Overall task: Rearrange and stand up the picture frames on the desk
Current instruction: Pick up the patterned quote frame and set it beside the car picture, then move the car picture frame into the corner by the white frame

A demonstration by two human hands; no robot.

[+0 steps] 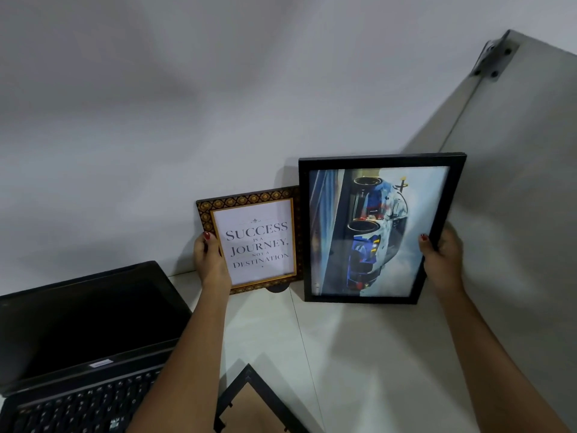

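Against the wall, two frames stand upright on the desk (359,339).
Left hand (209,260) grips the patterned frame (249,242) at its 9 o'clock edge; right hand (443,260) grips the black frame (374,229) at 3 o'clock; frames overlap.

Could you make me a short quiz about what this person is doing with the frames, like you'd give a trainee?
1. True or false: the left hand holds the quote frame by its left edge.
2. Which frame overlaps the other?
A. the car picture frame
B. the quote frame
3. Fill in: a third frame lies face-down on the desk, right of the ____.

Key:
1. True; its thumb is on the front.
2. A; the car picture frame, held at its right edge by the right hand, covers the quote frame's right side.
3. laptop.
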